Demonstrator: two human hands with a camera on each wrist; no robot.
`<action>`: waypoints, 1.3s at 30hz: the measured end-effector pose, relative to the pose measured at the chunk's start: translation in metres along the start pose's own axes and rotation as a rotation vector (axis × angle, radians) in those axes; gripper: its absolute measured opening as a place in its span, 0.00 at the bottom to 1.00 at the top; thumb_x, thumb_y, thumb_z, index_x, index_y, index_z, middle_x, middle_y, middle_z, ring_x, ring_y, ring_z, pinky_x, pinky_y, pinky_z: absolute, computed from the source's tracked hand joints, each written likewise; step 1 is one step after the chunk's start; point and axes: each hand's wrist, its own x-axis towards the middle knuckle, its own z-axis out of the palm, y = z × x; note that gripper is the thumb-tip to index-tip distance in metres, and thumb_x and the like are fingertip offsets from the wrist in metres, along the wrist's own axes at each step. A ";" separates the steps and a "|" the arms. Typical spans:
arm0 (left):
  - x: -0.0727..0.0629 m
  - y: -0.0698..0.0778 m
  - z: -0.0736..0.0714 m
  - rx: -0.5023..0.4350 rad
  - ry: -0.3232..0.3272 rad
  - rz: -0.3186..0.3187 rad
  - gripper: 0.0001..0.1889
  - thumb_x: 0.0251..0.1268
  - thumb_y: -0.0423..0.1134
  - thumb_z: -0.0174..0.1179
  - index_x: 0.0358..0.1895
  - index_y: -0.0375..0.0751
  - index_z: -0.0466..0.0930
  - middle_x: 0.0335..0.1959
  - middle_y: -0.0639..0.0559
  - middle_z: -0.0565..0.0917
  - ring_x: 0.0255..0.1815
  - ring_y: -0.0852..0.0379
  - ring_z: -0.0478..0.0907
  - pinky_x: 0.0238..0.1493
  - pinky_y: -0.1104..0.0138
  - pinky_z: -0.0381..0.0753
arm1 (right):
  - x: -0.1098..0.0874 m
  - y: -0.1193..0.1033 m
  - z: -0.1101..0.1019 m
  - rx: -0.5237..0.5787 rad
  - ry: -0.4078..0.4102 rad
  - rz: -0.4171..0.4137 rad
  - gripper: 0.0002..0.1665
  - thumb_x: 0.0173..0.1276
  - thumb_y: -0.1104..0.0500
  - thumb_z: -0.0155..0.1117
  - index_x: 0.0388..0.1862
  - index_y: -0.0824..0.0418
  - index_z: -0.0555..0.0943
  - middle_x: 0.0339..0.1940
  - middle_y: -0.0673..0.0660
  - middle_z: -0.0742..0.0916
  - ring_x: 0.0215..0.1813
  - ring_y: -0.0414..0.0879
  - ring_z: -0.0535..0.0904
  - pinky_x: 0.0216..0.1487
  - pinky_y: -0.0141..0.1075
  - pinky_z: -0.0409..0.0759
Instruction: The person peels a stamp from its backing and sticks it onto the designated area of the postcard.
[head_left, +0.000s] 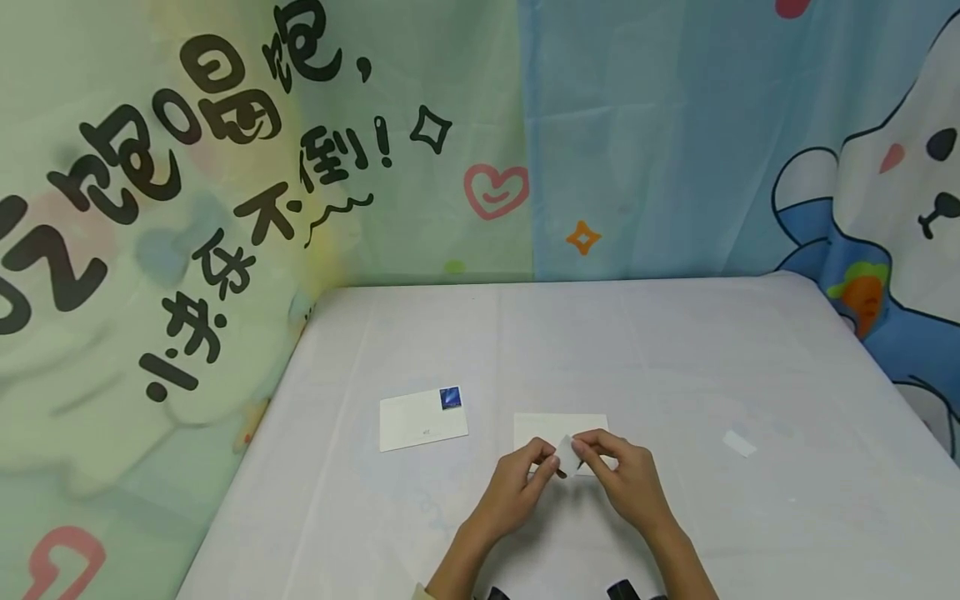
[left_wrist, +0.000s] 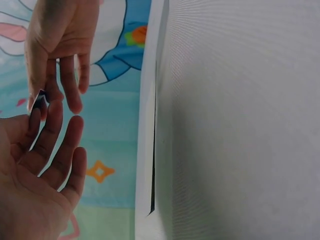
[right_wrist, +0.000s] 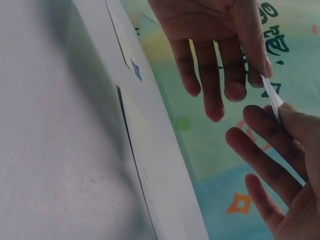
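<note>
Between my two hands is a small stamp [head_left: 567, 457], its white side up in the head view and dark bits showing at its edges. In the left wrist view the stamp [left_wrist: 39, 99] shows a dark face. My left hand [head_left: 517, 483] pinches one side between thumb and index finger. On the opposite side my right hand [head_left: 626, 479] pinches it the same way. The other fingers of both hands extend loosely. Under and behind the hands lies a white envelope [head_left: 536, 427], partly hidden by them. The right wrist view shows the stamp [right_wrist: 272, 99] nearly edge-on.
Left of the hands, another white envelope [head_left: 412, 425] lies flat with a blue stamp [head_left: 450, 398] at its upper right corner. A small white paper slip [head_left: 739, 443] is on the white table [head_left: 660, 358] to the right. Dark objects [head_left: 622, 590] show at the near edge.
</note>
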 end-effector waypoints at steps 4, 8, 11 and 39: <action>-0.001 -0.001 -0.001 -0.011 0.000 -0.004 0.10 0.74 0.43 0.42 0.41 0.46 0.72 0.32 0.61 0.83 0.39 0.69 0.77 0.42 0.71 0.74 | 0.001 -0.001 0.001 -0.005 0.005 0.006 0.02 0.60 0.62 0.66 0.32 0.56 0.83 0.21 0.35 0.82 0.34 0.44 0.84 0.38 0.48 0.78; -0.001 -0.002 -0.001 -0.012 -0.001 -0.004 0.10 0.74 0.43 0.42 0.41 0.46 0.72 0.32 0.60 0.83 0.38 0.69 0.77 0.40 0.72 0.74 | 0.001 -0.001 0.002 -0.007 0.003 0.013 0.02 0.59 0.62 0.66 0.32 0.56 0.83 0.21 0.36 0.82 0.34 0.46 0.84 0.39 0.50 0.78; -0.001 -0.002 -0.002 -0.015 -0.002 -0.001 0.10 0.74 0.43 0.42 0.41 0.46 0.72 0.31 0.60 0.83 0.38 0.69 0.77 0.40 0.73 0.74 | 0.001 -0.002 0.002 -0.005 0.004 0.014 0.02 0.59 0.62 0.66 0.32 0.56 0.83 0.21 0.36 0.82 0.34 0.47 0.84 0.40 0.51 0.77; 0.002 0.002 -0.006 -0.068 0.035 -0.010 0.09 0.72 0.43 0.46 0.39 0.46 0.74 0.30 0.59 0.81 0.36 0.68 0.76 0.40 0.70 0.74 | -0.001 0.004 0.008 0.054 -0.007 0.039 0.03 0.63 0.59 0.63 0.29 0.54 0.81 0.23 0.37 0.80 0.39 0.44 0.80 0.44 0.49 0.72</action>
